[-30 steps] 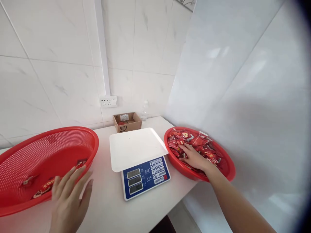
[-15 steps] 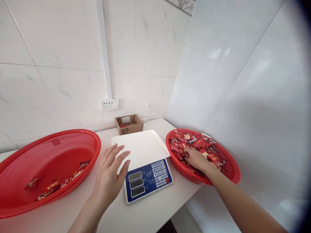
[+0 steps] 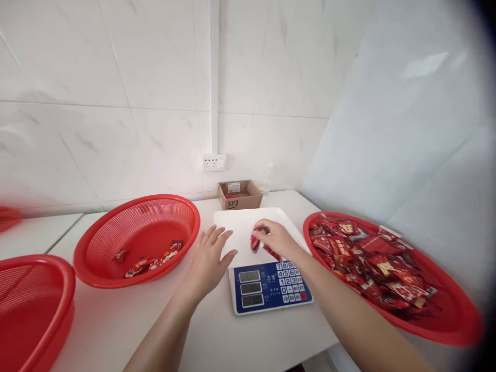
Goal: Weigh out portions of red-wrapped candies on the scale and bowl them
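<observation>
My right hand (image 3: 276,238) is closed round a few red candy packets (image 3: 256,244) and hovers over the white pan of the digital scale (image 3: 248,227). My left hand (image 3: 208,261) is open, fingers spread, just left of the scale pan above the white table (image 3: 127,320). The scale's blue keypad panel (image 3: 271,287) faces me. To the right, a red basket (image 3: 457,325) is heaped with red candy packets (image 3: 372,263). Left of the scale stands a red mesh basket (image 3: 135,227) holding a few packets (image 3: 151,261).
A small open cardboard box (image 3: 239,194) and a clear bottle (image 3: 265,182) stand by the tiled wall under a socket (image 3: 214,162). Another red basket (image 3: 31,305) sits at the near left, and a sliver of one more at the far left edge.
My right hand has left the full basket with red packets and moved over the scale pan. My left hand shifted right toward the scale. The view has swung left, revealing more baskets.
</observation>
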Tool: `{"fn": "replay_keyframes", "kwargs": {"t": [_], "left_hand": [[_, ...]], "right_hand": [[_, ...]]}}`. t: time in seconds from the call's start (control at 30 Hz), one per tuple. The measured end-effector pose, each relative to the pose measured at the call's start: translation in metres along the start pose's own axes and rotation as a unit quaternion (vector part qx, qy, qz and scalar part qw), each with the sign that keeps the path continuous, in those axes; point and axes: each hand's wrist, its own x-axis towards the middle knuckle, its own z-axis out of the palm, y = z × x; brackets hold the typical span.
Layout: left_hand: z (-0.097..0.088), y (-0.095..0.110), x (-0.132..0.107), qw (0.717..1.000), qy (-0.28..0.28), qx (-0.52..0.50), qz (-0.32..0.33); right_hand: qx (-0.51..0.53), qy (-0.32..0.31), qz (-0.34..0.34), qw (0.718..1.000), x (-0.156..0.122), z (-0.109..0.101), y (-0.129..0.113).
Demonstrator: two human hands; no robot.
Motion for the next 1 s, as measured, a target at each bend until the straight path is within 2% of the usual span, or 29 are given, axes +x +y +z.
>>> {"fn": "replay_keyframes", "kwargs": {"t": [0.07, 0.13, 0.23, 0.37, 0.5, 0.67, 0.73, 0.83, 0.93, 1.0], "left_hand": [[0.002, 0.0, 0.0, 0.999, -0.039, -0.002, -0.013], [0.004, -0.001, 0.0, 0.997, -0.08, -0.007, -0.021], [0.007, -0.001, 0.001, 0.991, -0.129, -0.011, -0.018], [0.008, 0.001, 0.002, 0.99, -0.143, 0.009, -0.015], [0.005, 0.005, 0.002, 0.991, -0.135, 0.015, 0.003], [0.001, 0.011, 0.002, 0.992, -0.117, 0.037, 0.026], [0.001, 0.01, 0.002, 0.993, -0.105, 0.04, 0.033], [0.003, 0.003, 0.0, 0.995, -0.082, 0.046, 0.033], [0.006, -0.002, -0.001, 0.995, -0.079, 0.056, 0.023], [0.007, -0.003, -0.001, 0.993, -0.1, 0.056, 0.015]], "right_hand": [[0.0, -0.03, -0.013, 0.999, 0.011, 0.026, -0.002], [-0.01, -0.014, -0.011, 1.0, 0.019, 0.038, 0.003], [-0.026, 0.042, 0.023, 0.999, 0.028, 0.035, 0.017], [-0.034, 0.069, 0.07, 0.995, 0.027, 0.027, 0.029], [-0.035, 0.013, 0.061, 0.997, 0.01, 0.031, 0.02], [0.009, -0.091, 0.02, 0.996, -0.014, 0.031, 0.001], [-0.007, -0.088, -0.013, 0.996, -0.019, 0.021, 0.002], [-0.103, -0.004, -0.033, 0.994, -0.023, -0.013, 0.02], [-0.218, 0.072, 0.039, 0.973, -0.03, -0.062, 0.047], [-0.243, 0.095, 0.086, 0.961, -0.037, -0.091, 0.066]]}}
